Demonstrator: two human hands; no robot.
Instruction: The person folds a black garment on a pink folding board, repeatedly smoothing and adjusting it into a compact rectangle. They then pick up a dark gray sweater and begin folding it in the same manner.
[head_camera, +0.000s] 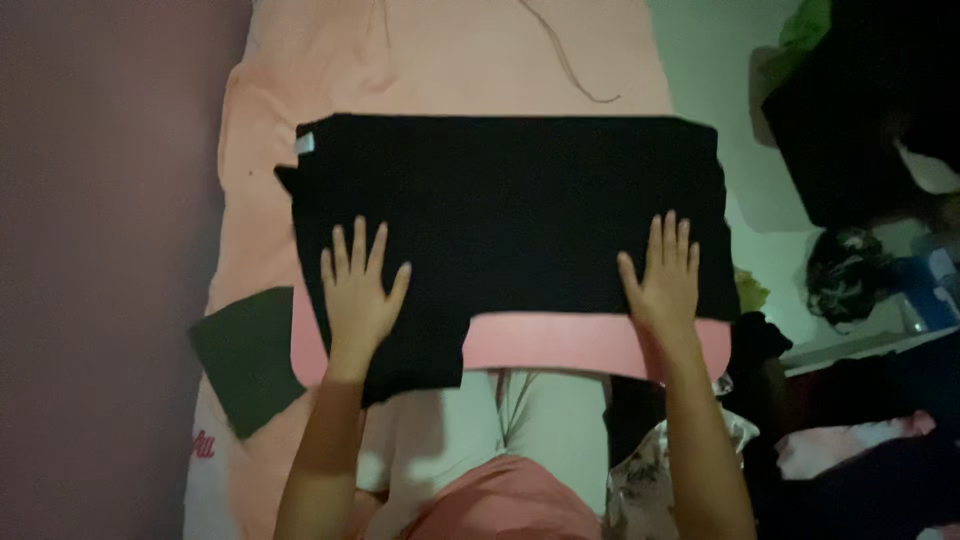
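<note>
A black folded garment (510, 200) lies flat on a pink board (560, 345) over a peach bed sheet (450, 50). My left hand (358, 290) rests palm down on the garment's near left part, fingers spread. On the near right edge my right hand (662, 280) presses flat, fingers together, just above the pink strip. A small white tag (305, 143) shows at the garment's far left corner. Neither hand grips anything.
A dark cloth piece (245, 355) lies at the bed's left edge by a mauve wall (100, 270). A thin cord (570, 60) trails across the sheet. Dark clothes (850, 130) and clutter pile at the right. Pale and floral fabrics (660, 450) lie near my body.
</note>
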